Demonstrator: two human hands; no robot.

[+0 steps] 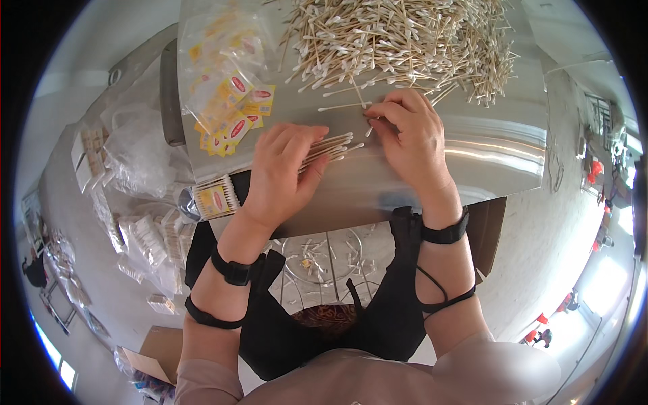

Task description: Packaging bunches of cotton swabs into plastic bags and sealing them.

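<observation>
- Gripping a bundle of cotton swabs [336, 141] between thumb and fingers of the left hand [277, 172], with its back upward over the desk [489, 179].
- Jutting out rightward past those fingers, white tips foremost, below the large swab pile [405, 47].
- Holding the right hand [413, 138] angled inward, with thumb and fingertips close together near the pile's lower edge.
- Cannot tell whether pinched or just lying there: a single swab [368, 129] at those fingertips.

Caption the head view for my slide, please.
Left hand holding several cotton swabs, right hand near a large swab heap on a shiny table.
</observation>
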